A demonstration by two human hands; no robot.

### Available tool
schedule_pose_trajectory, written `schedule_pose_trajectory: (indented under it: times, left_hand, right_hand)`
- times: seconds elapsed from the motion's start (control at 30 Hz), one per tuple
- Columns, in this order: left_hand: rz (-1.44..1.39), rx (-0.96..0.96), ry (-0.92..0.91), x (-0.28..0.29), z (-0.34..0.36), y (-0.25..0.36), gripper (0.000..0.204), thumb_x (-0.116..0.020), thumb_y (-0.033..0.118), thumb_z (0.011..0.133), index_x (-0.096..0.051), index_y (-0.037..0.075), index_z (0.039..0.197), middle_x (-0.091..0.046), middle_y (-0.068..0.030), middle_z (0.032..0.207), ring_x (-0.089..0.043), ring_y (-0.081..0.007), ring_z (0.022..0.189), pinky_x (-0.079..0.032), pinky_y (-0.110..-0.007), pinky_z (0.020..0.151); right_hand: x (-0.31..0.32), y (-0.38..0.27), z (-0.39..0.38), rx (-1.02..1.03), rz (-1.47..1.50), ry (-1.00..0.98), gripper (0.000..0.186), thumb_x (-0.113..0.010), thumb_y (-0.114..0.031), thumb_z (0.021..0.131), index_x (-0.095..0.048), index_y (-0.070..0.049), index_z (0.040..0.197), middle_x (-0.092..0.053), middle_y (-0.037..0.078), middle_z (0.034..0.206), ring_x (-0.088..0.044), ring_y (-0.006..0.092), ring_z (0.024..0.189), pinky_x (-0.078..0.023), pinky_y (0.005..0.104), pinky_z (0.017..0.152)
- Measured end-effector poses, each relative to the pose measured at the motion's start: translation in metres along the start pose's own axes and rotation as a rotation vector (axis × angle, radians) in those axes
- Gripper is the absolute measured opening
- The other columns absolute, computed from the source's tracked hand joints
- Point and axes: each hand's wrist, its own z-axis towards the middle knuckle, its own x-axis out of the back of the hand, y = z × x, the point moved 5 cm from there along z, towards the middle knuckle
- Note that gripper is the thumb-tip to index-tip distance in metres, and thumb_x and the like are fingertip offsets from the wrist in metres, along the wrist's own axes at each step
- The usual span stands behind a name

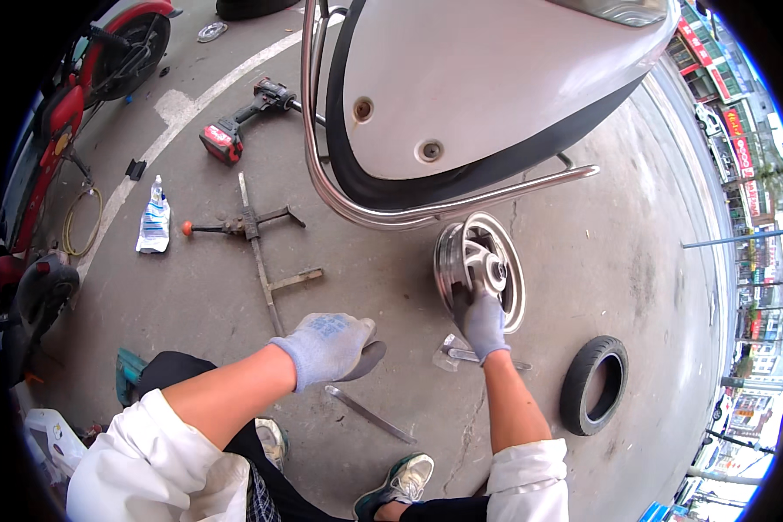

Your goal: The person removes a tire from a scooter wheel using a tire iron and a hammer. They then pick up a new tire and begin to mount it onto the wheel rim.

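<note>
My right hand [481, 317], in a grey glove with dark fingers, grips a spoke of the silver wheel rim [448, 257]. The rim stands upright on the ground below the scooter's body panel [487, 96]. My left hand [331, 345], gloved alike, hovers over the ground left of the rim. Its fingers curl under and the thumb stretches out; whatever they hold, if anything, is hidden. A flat metal bar [370, 413] lies below that hand. Partly behind my right wrist is another metal tool [461, 353]. A black tyre [594, 385] lies to the right.
A metal frame tool [250, 224] with an orange knob lies left of the rim. Beyond it are a cordless impact wrench [250, 117] and a white pouch [155, 222]. A chrome rail [383, 216] curves round the panel. A red scooter [65, 113] stands far left.
</note>
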Motion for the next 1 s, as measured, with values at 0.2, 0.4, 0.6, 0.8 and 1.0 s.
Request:
schedule_pose_trajectory:
  times: [0.2, 0.4, 0.6, 0.8, 1.0]
  left_hand:
    - [-0.561, -0.085, -0.057, 0.006, 0.012, 0.054, 0.051, -0.058, 0.038, 0.098, -0.058, -0.002, 0.129, -0.072, -0.0178, 0.105, -0.069, -0.0262, 0.096, -0.053, -0.037, 0.085]
    - [-1.100, -0.226, -0.308, -0.036, 0.045, 0.114, 0.066, -0.061, 0.038, 0.097, -0.043, -0.006, 0.143, -0.061, -0.0133, 0.127, -0.058, -0.0162, 0.113, -0.048, -0.030, 0.096]
    - [-0.985, -0.052, -0.309, -0.089, 0.063, 0.101, 0.049, -0.061, 0.033, 0.090, -0.060, -0.006, 0.120, -0.068, -0.0199, 0.108, -0.064, -0.0230, 0.097, -0.052, -0.037, 0.086]
    - [-0.463, -0.205, -0.173, -0.106, 0.065, 0.104, 0.057, -0.060, 0.040, 0.091, -0.055, -0.014, 0.110, -0.067, -0.0321, 0.094, -0.068, -0.0433, 0.092, -0.054, -0.047, 0.079]
    - [-0.304, -0.254, -0.277, -0.108, 0.051, 0.117, 0.050, -0.052, 0.032, 0.098, -0.047, -0.015, 0.116, -0.067, -0.0312, 0.087, -0.068, -0.0459, 0.087, -0.054, -0.049, 0.075]
  right_hand:
    - [0.129, -0.018, -0.088, -0.462, 1.004, -0.001, 0.034, -0.055, -0.028, 0.101, -0.067, 0.004, 0.100, -0.068, 0.006, 0.082, -0.064, 0.0096, 0.066, -0.053, 0.0264, 0.058]
    - [0.075, -0.028, -0.196, -0.687, 1.202, 0.232, 0.045, -0.054, -0.040, 0.101, -0.064, 0.004, 0.099, -0.067, 0.009, 0.078, -0.067, 0.0156, 0.061, -0.051, 0.0271, 0.048]
    - [0.012, -0.050, -0.243, -0.775, 1.253, 0.409, 0.044, -0.049, -0.039, 0.103, -0.065, 0.001, 0.097, -0.067, 0.008, 0.071, -0.065, 0.0131, 0.061, -0.049, 0.0270, 0.053]
    - [0.000, -0.048, -0.270, -0.803, 0.966, 0.473, 0.039, -0.047, -0.037, 0.105, -0.060, -0.001, 0.098, -0.066, 0.006, 0.069, -0.061, 0.0117, 0.059, -0.047, 0.0293, 0.054]
    - [0.022, -0.038, -0.272, -0.476, 0.072, 0.388, 0.024, -0.050, -0.021, 0.101, -0.060, 0.001, 0.102, -0.065, 0.022, 0.086, -0.063, 0.0385, 0.071, -0.047, 0.0427, 0.062]
